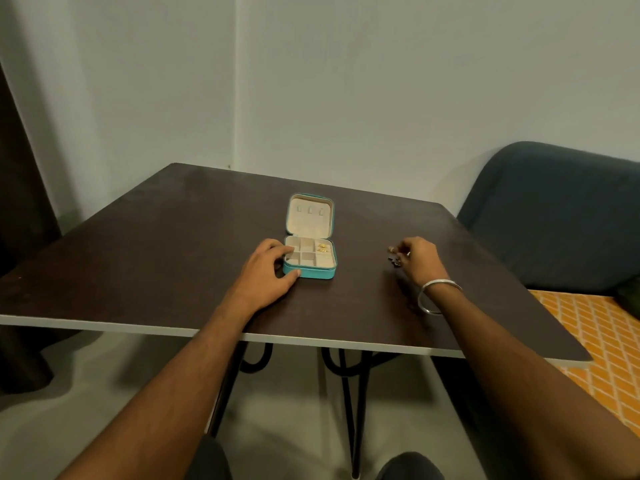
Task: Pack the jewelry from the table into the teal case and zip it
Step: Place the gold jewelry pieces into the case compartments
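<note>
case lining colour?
Cream or beige; the teal case lies open, lining plain in lid and compartments. Head view, the only one.

Teal case [309, 271]: small, square, zip-around; lies open mid-table, lid [309, 214] upright toward far edge. Beige lining, gridded compartments; gold pieces [322, 248] in far-right compartments. Small jewelry pieces [393, 255] on table, right of case, well apart.

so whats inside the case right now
Two small gold pieces lie in the right-hand compartments of the open case; the others look bare. The left hand's fingers cover the near-left corner, so that part is hidden.
</note>
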